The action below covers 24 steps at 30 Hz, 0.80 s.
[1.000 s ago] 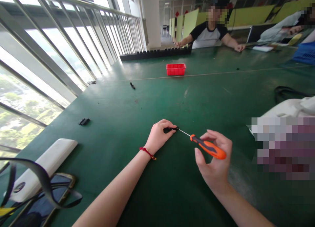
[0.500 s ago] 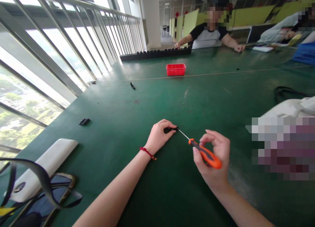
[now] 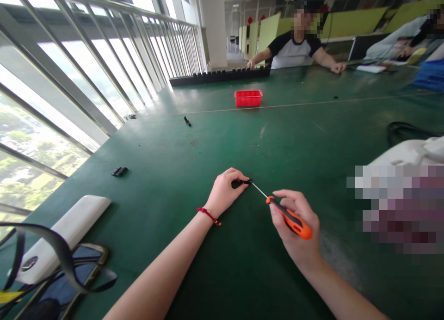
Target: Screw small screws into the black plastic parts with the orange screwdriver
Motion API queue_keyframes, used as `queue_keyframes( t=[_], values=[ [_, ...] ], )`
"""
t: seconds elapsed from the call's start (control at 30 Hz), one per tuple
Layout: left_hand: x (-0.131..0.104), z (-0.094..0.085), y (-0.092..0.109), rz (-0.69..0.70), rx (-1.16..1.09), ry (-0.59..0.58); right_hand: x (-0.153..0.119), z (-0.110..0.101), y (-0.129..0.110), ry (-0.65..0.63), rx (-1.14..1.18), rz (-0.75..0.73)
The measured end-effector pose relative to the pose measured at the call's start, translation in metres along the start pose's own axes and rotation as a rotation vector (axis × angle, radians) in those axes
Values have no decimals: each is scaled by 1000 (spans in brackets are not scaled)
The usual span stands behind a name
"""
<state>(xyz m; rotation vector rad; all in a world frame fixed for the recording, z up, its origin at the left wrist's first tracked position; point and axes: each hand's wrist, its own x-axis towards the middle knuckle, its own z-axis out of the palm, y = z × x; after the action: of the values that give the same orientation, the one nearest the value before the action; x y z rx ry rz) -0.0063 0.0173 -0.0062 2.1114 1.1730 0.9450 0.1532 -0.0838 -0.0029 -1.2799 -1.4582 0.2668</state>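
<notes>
My left hand [image 3: 227,186] pinches a small black part [image 3: 244,181] just above or on the green table [image 3: 222,144]; most of the part is hidden by the fingers. In my right hand [image 3: 300,227] is a screwdriver [image 3: 294,222] with an orange and black handle, gripped between thumb and fingers. Its thin metal shaft slants up to the left, and the tip meets the right end of the black part. A red cord bracelet circles my left wrist.
Small black pieces lie at the left [image 3: 120,172] and farther back [image 3: 187,121]. A red bin [image 3: 248,98] stands mid-table. A white power bank [image 3: 65,239], a phone [image 3: 79,269] and straps occupy the near left. A person sits across, touching a long black strip [image 3: 222,75].
The fingers of my right hand have shifted around the screwdriver handle, the index finger reaching farther forward. My left hand and the black part stay in place.
</notes>
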Motion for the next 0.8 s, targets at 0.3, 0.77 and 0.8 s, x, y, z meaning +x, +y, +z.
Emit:
queue_keyframes(
  t=[0.3, 0.77, 0.8],
  values=[
    [0, 0, 0, -3, 2, -6, 1, 2, 1, 83, 69, -57],
    [0, 0, 0, 5, -6, -5, 3, 0, -3, 65, -106, -134],
    [0, 0, 0, 6, -7, -5, 3, 0, -4, 40, -132, -143]
  ],
)
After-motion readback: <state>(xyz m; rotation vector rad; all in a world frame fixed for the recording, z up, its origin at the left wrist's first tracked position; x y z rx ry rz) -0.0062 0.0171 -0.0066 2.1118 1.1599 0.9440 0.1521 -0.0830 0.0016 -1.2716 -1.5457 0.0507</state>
